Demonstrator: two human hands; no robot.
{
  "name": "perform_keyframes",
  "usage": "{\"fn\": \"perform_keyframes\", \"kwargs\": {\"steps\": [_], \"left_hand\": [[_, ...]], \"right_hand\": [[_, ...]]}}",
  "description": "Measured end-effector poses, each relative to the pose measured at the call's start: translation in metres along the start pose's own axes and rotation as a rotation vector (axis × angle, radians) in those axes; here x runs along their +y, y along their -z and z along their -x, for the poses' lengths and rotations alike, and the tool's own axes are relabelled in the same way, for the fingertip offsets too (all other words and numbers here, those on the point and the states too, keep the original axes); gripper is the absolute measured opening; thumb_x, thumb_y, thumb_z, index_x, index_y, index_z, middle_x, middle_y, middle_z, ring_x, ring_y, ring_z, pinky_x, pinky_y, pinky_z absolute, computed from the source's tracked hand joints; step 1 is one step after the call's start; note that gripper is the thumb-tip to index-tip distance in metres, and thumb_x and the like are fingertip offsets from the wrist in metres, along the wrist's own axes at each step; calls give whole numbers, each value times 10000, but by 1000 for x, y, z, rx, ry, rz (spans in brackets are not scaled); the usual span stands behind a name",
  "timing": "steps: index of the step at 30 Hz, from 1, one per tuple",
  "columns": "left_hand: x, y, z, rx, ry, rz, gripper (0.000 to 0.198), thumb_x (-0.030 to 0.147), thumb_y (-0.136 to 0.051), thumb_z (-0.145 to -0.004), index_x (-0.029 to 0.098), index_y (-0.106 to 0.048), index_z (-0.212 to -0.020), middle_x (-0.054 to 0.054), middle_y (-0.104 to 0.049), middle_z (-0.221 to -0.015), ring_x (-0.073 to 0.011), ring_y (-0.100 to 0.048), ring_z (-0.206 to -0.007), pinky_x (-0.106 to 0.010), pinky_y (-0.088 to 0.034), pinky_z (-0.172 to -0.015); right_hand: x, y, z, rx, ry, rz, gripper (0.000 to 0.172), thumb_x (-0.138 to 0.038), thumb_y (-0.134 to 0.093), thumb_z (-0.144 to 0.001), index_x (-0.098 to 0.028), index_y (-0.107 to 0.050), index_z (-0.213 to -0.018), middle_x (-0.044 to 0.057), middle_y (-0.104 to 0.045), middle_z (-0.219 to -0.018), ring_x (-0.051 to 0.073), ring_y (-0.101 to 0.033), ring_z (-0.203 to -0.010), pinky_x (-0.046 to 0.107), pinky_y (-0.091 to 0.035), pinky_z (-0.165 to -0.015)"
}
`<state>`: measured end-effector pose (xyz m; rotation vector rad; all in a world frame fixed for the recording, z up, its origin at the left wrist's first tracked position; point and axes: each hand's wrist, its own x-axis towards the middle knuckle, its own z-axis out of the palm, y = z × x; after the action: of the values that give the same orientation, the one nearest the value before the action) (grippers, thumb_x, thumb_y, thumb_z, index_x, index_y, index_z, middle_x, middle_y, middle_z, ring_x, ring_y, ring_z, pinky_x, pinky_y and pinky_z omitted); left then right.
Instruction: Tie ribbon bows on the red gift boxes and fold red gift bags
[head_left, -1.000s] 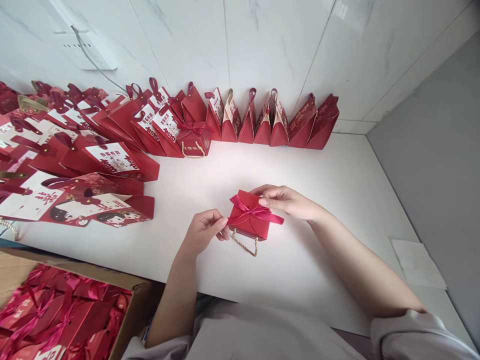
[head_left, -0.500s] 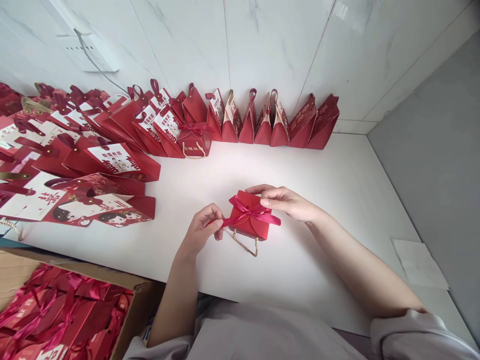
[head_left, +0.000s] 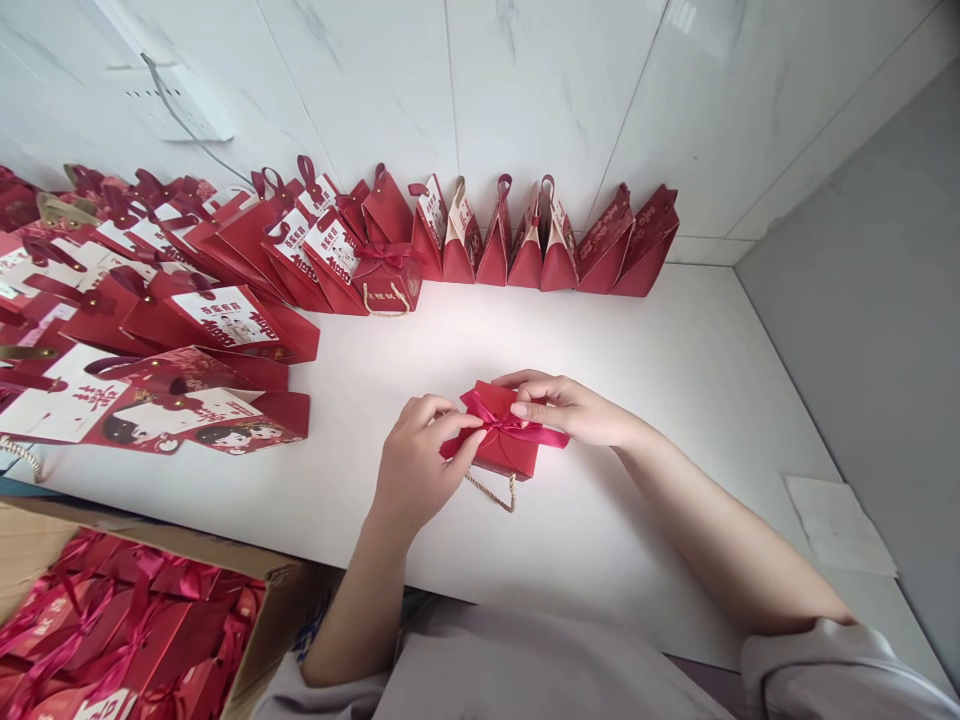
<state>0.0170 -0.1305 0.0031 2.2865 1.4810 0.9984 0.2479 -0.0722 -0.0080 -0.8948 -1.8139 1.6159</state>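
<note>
A small red gift box (head_left: pixel 512 462) sits on the white table in front of me, with a shiny crimson ribbon bow (head_left: pixel 551 437) tied across its top. A twisted gold cord handle (head_left: pixel 495 493) hangs from its near side and rests on the table. My left hand (head_left: pixel 420 455) is at the left of the box, thumb and forefinger pinched on the bow close to its knot. From the right, my right hand (head_left: pixel 574 408) grips the box, its thumb over the top beside the bow and its fingers around the far edge.
Red paper gift bags (head_left: pixel 529 250) line the tiled wall, with many more crowded at the left (head_left: pixel 225 320). Another bowed gift box (head_left: pixel 388 280) stands before them. A cardboard carton (head_left: pixel 281 590) at lower left holds several ribboned red boxes. A grey wall (head_left: pixel 870 300) bounds the right side.
My left hand has moved right, from the left ribbon tail in to the knot. My right thumb has shifted slightly left over the box top. The box has stayed in place.
</note>
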Motion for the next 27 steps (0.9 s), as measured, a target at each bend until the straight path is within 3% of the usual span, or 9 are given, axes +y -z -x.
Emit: {"fn": "perform_keyframes", "kwargs": {"steps": [5, 8, 11, 14, 19, 23, 27], "left_hand": [[12, -6, -6, -58, 20, 2, 105, 240, -567, -911, 230, -671, -896, -20, -621, -890, -167, -563, -875, -299, -466, -788], [17, -4, -10, -126, 157, 141, 139, 257, -495, -942, 211, -601, -864, -19, -616, -856, -160, -559, -820, -284, -448, -742], [18, -1, -13, -217, 302, 276, 183, 314, -442, -962, 214, -557, -862, 18, -556, -702, -124, -494, -624, -248, -385, -590], [17, -1, -15, -276, 376, 314, 196, 382, -482, -936, 221, -577, -875, 39, -518, -615, -109, -446, -535, -235, -325, -518], [15, 0, -16, -336, 443, 297, 236, 452, -576, -865, 224, -619, -824, 26, -612, -664, -119, -514, -561, -228, -362, -510], [14, 4, -18, -395, 450, 230, 213, 452, -613, -829, 241, -640, -816, 45, -580, -608, -115, -473, -525, -228, -358, -495], [13, 7, -20, -450, 461, 279, 188, 429, -627, -817, 242, -649, -818, 34, -627, -676, -127, -518, -571, -231, -384, -519]], "right_hand": [[-2, 1, 1, -14, 15, 12, 283, -458, -645, -878, -201, -663, -762, 54, -559, -1358, 247, -562, -1195, 412, -411, -1038], [-4, 2, 1, -36, 27, -11, 272, -447, -635, -888, -199, -655, -778, 59, -562, -1355, 240, -567, -1186, 394, -429, -1011], [-4, 3, 1, -26, 8, -11, 274, -451, -631, -889, -199, -651, -785, 64, -559, -1357, 244, -559, -1198, 390, -434, -997], [-4, 3, 1, -27, -10, -4, 284, -461, -627, -889, -201, -649, -779, 63, -563, -1353, 250, -554, -1203, 389, -439, -987], [-7, 2, 3, -33, -6, 17, 296, -464, -590, -907, -202, -624, -773, 66, -571, -1332, 246, -567, -1165, 392, -461, -948], [-11, 0, 7, -9, 30, 158, 223, -410, -573, -918, -213, -600, -816, 72, -559, -1330, 244, -561, -1148, 399, -451, -932], [-15, -3, 8, -9, 73, 269, 133, -315, -591, -893, -218, -547, -814, 63, -586, -1301, 236, -554, -1104, 377, -452, -880]]}}
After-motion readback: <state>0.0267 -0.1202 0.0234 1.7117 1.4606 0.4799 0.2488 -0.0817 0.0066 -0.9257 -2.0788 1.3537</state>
